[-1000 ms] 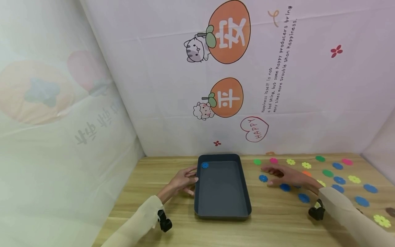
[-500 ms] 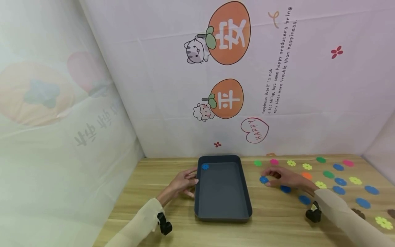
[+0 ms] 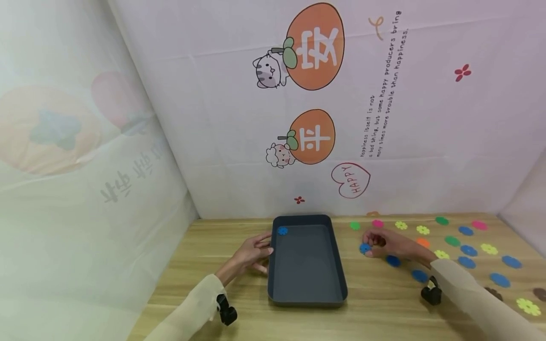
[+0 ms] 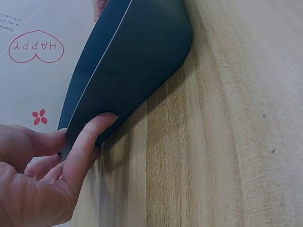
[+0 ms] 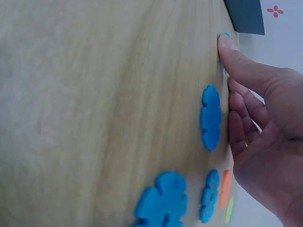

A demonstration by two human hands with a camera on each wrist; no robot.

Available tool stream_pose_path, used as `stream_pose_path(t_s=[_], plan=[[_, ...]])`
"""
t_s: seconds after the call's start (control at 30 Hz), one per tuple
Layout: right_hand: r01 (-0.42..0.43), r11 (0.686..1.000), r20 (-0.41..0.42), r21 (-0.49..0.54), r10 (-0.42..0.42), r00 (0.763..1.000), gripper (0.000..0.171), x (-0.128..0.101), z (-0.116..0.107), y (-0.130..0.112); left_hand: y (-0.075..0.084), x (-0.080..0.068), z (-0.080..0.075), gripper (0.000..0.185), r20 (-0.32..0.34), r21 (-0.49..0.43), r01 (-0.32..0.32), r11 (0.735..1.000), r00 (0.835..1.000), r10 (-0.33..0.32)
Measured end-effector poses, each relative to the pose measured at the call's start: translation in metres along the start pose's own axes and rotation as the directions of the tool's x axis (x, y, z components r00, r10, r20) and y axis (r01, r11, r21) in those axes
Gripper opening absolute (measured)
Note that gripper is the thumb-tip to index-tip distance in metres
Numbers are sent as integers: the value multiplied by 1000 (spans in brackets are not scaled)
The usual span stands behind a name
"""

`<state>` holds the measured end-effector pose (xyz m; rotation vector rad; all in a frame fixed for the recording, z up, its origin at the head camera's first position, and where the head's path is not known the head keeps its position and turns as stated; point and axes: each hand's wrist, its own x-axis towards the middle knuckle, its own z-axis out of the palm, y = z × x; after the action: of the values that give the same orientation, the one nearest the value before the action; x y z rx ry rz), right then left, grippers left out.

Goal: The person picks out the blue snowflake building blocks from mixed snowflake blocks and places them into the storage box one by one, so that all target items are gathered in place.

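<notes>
left hand [image 3: 251, 253]: we see it at the tray's left wall; in the left wrist view its fingers [image 4: 87, 142] lie straight and press flat on the outer wall, thumb hidden.
tray [image 3: 337, 265]: 1, dark, on the wooden table [image 3: 239, 312]; the left wrist view cuts it off and shows only the outer wall [image 4: 137, 56].
flower in tray [image 3: 282, 230]: 1, blue, in the far left corner.
right hand [image 3: 390, 244]: fingertips pinch a blue flower [image 3: 364, 248] lying on the table just right of the tray; in the right wrist view the thumb tip [image 5: 226, 43] hides all but a sliver of it.
loose flowers, counted in the head view: about 8 blue incl. the pinched one, 3 green, 2 pink, about 5 yellow, 1 orange [image 3: 423, 242] partly behind the hand.
hard to make out: dark bits at the right edge [image 3: 538, 293], cut off by the frame; we can't tell what they are.
</notes>
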<state>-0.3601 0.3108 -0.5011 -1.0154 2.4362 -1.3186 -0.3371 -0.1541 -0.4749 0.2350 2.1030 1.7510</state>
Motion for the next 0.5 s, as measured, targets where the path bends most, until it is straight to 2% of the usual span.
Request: stream_pose_path(t_s=[0.07,0.23,0.27,0.5], plan=[[24,1000,1,-2,-24,1000,15,2,-3,0,0,0,0,64,-1,-5,-2,1000,1000,2],[176,984,4,-36,-175,984,12,6,-8,5,-1,0,0,63,1,-2,-5,1000,1000,5],[179,983,4,-30,-179,984,12,6,-10,5,-2,0,0,63,2,-2,-5,1000,1000,5],[40,999,-21,18,-40,999,19,8,-20,-10,-1,0,-1,63,5,-9,-9,1000,1000,9]])
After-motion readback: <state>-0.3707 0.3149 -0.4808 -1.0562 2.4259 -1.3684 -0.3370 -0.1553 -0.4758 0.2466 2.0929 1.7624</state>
